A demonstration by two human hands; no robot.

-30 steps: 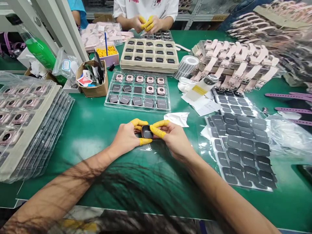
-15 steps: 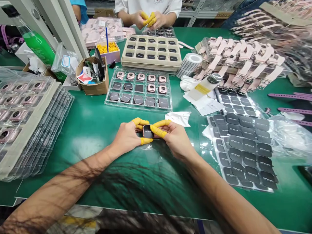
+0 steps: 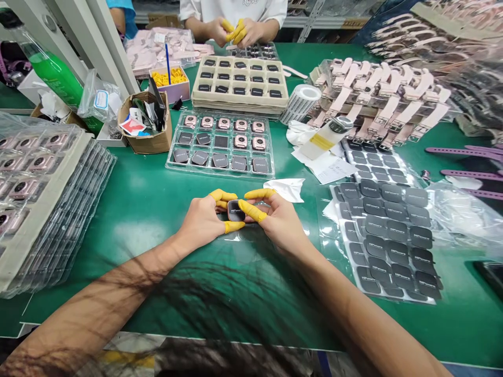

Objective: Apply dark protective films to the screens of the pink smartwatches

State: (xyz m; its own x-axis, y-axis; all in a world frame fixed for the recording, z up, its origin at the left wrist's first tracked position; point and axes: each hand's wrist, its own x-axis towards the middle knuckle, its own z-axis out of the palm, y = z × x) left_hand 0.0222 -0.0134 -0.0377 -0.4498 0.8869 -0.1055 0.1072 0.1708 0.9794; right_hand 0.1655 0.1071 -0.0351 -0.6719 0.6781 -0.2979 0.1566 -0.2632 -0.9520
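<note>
Between my hands is a small square smartwatch body [image 3: 234,210] without straps, its face covered by a black sticker with white lettering. My left hand [image 3: 206,217], with yellow finger cots, grips it from the left between thumb and fingers. From the other side, my right hand [image 3: 277,217], also in yellow cots, rests its thumb on the face's right edge. The right index finger is stretched out above, apart from the face; other fingers are partly hidden behind the watch. Beyond lies a clear blister tray [image 3: 220,170] with pink watches, several dark-covered.
On the right lie sheets of black stickers [image 3: 387,235], below pink watch straps [image 3: 377,104]. A crumpled white paper [image 3: 288,189] sits near my right hand. Stacked trays [image 3: 58,209] stand left, a cardboard box [image 3: 151,139] behind. Across the table, a co-worker's hands [image 3: 236,32] wear yellow cots.
The whole view has shifted slightly left. My right index fingertip has lifted a little away from the watch, while the thumb stays on its face. The left hand keeps its grip.
</note>
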